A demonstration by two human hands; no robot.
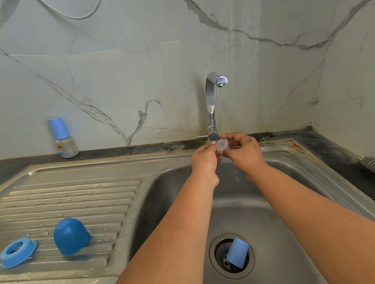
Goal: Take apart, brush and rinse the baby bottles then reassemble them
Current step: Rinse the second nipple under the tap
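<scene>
Over the sink (295, 178), both hands' fingers (230, 136) half-hide a clear teat (222, 144).

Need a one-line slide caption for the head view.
Both hands, left and right, rinse a clear teat under the running tap; blue caps wait on the drainer.

Steel drainboard (74, 194) bears blue dome cap (70, 236) and ring (18, 252).
</scene>
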